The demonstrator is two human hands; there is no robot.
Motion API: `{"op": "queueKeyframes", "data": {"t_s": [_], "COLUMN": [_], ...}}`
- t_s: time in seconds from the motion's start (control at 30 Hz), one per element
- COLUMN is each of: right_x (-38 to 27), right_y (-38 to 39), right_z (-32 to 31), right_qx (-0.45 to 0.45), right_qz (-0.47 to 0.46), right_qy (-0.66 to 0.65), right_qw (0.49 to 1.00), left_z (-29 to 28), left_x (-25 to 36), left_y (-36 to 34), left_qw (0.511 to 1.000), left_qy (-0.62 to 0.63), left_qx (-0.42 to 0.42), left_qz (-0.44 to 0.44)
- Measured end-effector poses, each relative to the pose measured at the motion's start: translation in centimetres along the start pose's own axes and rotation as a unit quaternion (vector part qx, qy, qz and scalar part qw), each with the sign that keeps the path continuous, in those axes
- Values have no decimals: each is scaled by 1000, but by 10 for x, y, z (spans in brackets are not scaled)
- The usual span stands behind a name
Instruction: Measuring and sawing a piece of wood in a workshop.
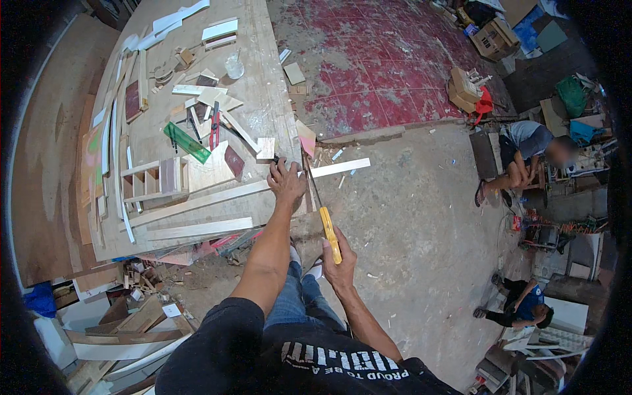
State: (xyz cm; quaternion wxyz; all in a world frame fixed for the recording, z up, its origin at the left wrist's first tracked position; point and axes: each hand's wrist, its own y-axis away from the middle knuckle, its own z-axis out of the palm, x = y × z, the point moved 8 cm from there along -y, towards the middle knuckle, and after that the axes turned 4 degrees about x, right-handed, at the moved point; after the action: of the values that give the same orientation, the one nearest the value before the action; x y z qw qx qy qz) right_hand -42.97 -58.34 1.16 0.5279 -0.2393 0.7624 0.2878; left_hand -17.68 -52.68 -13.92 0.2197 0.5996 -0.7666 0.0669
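A long pale wooden strip (pixel 214 199) lies across the workbench, its end reaching out past the bench's right edge. My left hand (pixel 288 184) is closed over the strip near that edge, holding it against the bench top. In my right hand (pixel 341 257) is a handsaw (pixel 330 232), gripped by its yellow handle. The thin blade points away from me and meets the strip just beyond the bench edge, right of my left hand. Beside my left fingers lies a small square wood block (pixel 266 148).
The workbench (pixel 263 66) carries a green ruler (pixel 187 142), a red cutter knife (pixel 215 125), a small compartmented wooden frame (pixel 155 180) and several offcuts. Scrap wood (pixel 125 322) is heaped at lower left. Two people sit at the right, one far (pixel 526 148), one nearer (pixel 523 303).
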Motion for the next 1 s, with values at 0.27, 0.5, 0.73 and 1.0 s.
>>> {"op": "queueKeyframes", "data": {"t_s": [0.27, 0.5, 0.73, 1.0], "right_x": [28, 31, 42, 50], "right_y": [7, 18, 18, 15], "right_z": [-8, -3, -5, -8], "right_qx": [19, 8, 37, 31], "right_qz": [-27, -32, -86, -45], "right_qy": [2, 12, 18, 22], "right_qw": [999, 999, 995, 998], "left_z": [-5, -6, -10, -8], "left_x": [4, -1, 6, 8], "left_y": [0, 0, 5, 3], "left_qw": [999, 999, 999, 999], "left_qy": [31, 31, 37, 41], "left_qx": [2, 0, -14, -10], "left_qz": [-18, -22, -28, -26]}}
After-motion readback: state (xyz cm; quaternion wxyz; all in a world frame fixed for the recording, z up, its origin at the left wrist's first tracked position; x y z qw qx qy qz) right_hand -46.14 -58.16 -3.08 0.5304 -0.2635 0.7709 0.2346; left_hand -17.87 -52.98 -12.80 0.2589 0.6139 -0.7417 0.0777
